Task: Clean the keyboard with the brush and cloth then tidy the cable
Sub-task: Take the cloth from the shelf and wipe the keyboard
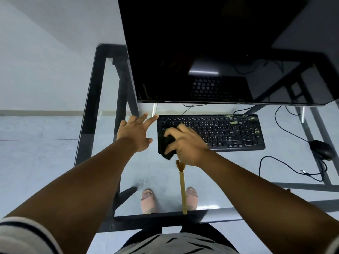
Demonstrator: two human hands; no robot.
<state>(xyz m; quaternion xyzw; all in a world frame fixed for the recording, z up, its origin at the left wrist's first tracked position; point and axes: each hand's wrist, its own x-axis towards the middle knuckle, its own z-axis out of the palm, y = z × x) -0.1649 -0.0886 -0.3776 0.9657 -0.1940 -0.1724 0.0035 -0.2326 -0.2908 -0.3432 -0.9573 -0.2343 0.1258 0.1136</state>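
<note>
Keyboard: lies mid-bench under the monitor, its left end covered by the cloth, which the right hand grips with curled fingers. Left hand: fingers spread wide, holding nothing, over bare glass just left of the keyboard's far-left corner. Brush: on the glass bench, handle reaching its near edge, bristles near the cloth; cable loops beside the mouse at right.

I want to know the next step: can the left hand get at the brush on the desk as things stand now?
Probably yes. The left hand is open and holds nothing, and the brush lies bare on the glass desk near the front edge; only the right hand overlaps its bristles.
</note>
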